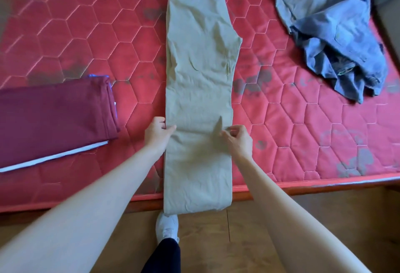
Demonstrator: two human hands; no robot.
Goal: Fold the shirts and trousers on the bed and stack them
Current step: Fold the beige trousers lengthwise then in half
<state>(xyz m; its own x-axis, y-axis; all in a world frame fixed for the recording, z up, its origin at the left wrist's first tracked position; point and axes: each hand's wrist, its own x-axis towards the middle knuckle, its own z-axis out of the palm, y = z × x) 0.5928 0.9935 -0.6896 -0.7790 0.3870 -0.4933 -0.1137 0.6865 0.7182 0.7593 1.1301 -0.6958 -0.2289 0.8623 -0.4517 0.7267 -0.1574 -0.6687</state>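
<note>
trousers [199, 82]: soft, limp; take both side edges
left hand [156, 134]: I pinch the left edge
right hand [238, 140]: pinching a fabric ridge

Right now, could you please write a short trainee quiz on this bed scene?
1. True or false: the beige trousers hang over the bed edge.
2. Which hand pinches the trousers' right edge?
3. The maroon folded garment lies: A) under the trousers B) apart, to their left C) on the blue pile.

Key: 1 true; 2 right hand, while the left hand grips the other edge; 3 B.
</note>
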